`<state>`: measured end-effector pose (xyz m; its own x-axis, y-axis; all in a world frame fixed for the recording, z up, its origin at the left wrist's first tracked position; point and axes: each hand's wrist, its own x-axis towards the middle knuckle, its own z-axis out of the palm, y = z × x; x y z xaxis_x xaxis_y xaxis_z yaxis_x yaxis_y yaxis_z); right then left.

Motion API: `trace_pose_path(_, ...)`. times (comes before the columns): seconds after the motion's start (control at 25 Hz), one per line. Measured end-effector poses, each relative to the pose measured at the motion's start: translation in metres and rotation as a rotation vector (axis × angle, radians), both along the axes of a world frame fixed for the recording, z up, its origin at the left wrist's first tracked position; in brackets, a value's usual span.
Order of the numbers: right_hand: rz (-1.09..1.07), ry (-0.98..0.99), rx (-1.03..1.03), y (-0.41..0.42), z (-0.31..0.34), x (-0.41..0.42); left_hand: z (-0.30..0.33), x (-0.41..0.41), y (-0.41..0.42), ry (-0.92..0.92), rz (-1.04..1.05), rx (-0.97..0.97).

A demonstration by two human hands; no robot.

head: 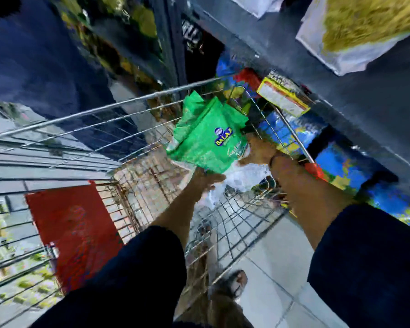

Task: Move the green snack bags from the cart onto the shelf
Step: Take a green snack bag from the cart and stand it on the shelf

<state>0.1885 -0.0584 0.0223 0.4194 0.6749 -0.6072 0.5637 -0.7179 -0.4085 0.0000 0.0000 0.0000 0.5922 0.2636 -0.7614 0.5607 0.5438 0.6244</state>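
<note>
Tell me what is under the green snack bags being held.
Under the green snack bags, held by the left hand and right hand, show pale plastic packets and the wire cart. The bags cover whatever lies directly beneath.

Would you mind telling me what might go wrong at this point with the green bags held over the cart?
The green bags are pinched only at their lower edge by the left hand and right hand, so one may slip back into the cart. They might also snag its wire rim.
</note>
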Motion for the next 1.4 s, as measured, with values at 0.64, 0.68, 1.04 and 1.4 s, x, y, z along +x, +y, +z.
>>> trace_pose_path(0.64,-0.493,0.037,0.686,-0.111,0.161,-0.080,0.181,-0.033,-0.043,0.100,-0.031,1.055)
trace_pose_path(0.68,-0.504,0.023,0.732,-0.122,0.177,-0.080,0.206,-0.030,-0.053,0.096,-0.044,1.153)
trace_pose_path(1.04,-0.801,-0.374,1.001,-0.279,0.299,0.045,0.320,0.150,-0.164,-0.577,-0.278,1.356)
trace_pose_path(1.4,-0.924,-0.315,0.849,-0.270,0.261,0.126,0.281,0.263,-0.158,-0.507,-0.430,1.162)
